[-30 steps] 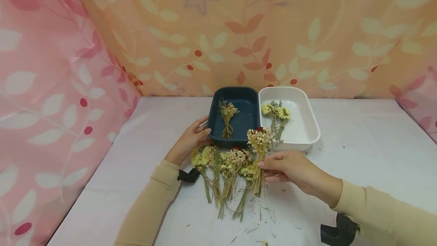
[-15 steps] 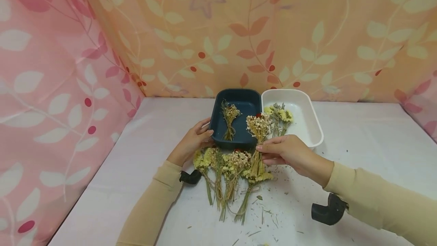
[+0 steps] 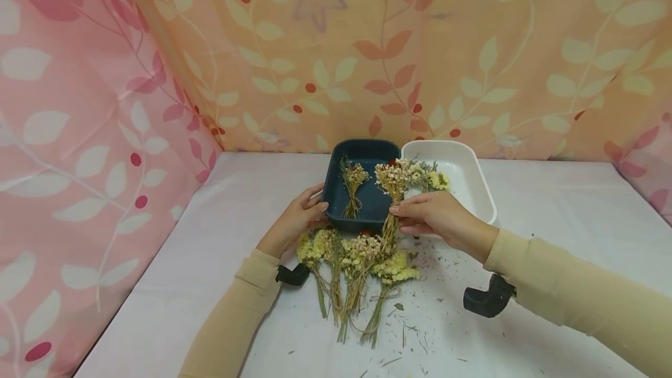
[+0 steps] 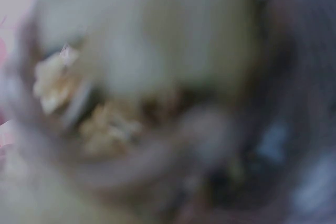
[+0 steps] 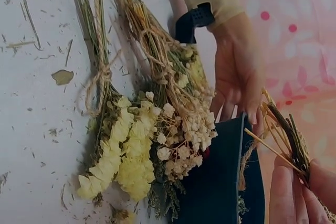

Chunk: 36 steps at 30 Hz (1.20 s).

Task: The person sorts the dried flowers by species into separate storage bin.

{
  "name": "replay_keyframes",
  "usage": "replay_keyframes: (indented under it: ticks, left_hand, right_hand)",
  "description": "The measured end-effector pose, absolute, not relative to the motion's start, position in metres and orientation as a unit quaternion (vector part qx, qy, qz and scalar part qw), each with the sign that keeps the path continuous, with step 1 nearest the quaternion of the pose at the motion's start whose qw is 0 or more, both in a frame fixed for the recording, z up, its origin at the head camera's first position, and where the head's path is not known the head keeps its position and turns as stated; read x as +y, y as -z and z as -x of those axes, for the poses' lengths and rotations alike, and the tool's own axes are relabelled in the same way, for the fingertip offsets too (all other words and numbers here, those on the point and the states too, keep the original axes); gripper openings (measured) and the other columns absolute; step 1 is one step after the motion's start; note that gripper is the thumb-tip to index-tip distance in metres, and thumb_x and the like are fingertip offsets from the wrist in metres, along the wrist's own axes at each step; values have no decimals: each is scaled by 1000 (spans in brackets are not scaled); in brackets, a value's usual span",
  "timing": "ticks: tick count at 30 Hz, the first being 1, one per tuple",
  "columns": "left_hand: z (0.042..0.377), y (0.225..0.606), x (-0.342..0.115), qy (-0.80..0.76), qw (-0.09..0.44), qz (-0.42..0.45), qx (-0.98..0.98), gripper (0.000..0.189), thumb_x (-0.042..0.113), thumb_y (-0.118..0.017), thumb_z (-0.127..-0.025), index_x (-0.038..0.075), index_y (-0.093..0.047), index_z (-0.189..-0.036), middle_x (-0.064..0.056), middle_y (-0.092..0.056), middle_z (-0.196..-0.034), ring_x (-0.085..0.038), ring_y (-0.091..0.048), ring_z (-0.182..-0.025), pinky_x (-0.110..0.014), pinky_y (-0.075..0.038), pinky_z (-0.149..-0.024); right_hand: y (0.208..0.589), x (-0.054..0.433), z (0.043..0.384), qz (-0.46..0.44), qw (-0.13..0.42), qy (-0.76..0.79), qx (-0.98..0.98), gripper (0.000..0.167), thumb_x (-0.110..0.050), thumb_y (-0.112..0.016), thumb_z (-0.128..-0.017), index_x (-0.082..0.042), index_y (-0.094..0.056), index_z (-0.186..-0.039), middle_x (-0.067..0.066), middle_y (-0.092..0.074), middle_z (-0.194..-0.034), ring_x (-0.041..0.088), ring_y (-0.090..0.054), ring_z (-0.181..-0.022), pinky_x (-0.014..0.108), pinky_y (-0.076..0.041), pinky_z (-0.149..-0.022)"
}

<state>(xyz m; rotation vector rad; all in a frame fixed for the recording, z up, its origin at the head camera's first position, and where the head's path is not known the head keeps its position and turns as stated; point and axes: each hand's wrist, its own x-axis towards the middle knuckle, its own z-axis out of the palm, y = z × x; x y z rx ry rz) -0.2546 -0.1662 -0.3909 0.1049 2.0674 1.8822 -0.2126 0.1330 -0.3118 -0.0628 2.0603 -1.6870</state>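
My right hand pinches the tied stems of a dried flower bouquet with small cream blooms and a red one. It is held upright above the front right corner of the dark blue tray. On that tray's left rim my left hand keeps its thumb, with the fingers along the outer wall. Inside the blue tray lies one cream bouquet. The white tray alongside contains yellow flowers, partly hidden by my right hand. The left wrist view is mostly blurred.
In front of the blue tray several tied bouquets lie in a row, among them a yellow bouquet and a cream bouquet. Stem bits and a loose leaf are scattered on the white cloth. A patterned curtain hangs behind.
My right hand has carried the cream bouquet forward and slightly left, from above the row of bouquets to over the blue tray's corner. The left hand stays at the tray's rim.
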Motion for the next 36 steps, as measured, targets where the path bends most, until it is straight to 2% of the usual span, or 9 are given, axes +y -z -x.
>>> replay_keyframes:
  ticks: [12, 26, 29, 34, 36]
  left_hand:
    - [257, 393, -167, -659, 174, -41, 731, 64, 22, -53, -105, 28, -21, -160, -11, -17, -167, -38, -46, -139, -54, -43, -112]
    - [257, 391, -166, -656, 175, -44, 733, 64, 21, -52, -105, 28, -20, -160, -12, -16, -167, -38, -45, -140, -53, -44, -112]
    - [257, 392, -167, -658, 174, -45, 732, 63, 21, -52, -105, 28, -21, -160, -12, -17, -167, -39, -46, -139, -52, -45, -111]
    - [258, 394, -169, -662, 173, -48, 727, 64, 20, -52, -105, 26, -20, -160, -13, -17, -167, -40, -47, -137, -53, -44, -112]
    - [258, 395, -169, -662, 174, -47, 728, 64, 20, -52, -105, 26, -20, -160, -13, -17, -167, -40, -47, -138, -53, -44, -112]
  right_hand:
    - [314, 126, 230, 13, 226, 614, 756, 38, -19, -69, -96, 5, -65, -126, -4, -73, -82, 5, -71, -74, 23, -61, -77]
    - [311, 117, 260, -21, 212, 654, 726, 43, -16, -69, -95, 5, -60, -132, -5, -72, -78, 4, -70, -67, 18, -60, -72]
    - [314, 115, 268, -18, 205, 649, 733, 45, -19, -70, -95, 3, -61, -133, -6, -72, -81, 4, -70, -70, 21, -61, -77]
    - [321, 110, 280, -11, 190, 637, 747, 41, -23, -71, -95, -1, -65, -129, -5, -72, -91, 6, -71, -79, 37, -55, -100]
    - [323, 108, 284, -9, 189, 634, 750, 41, -24, -70, -95, -1, -66, -129, -4, -72, -94, 7, -71, -81, 40, -53, -103]
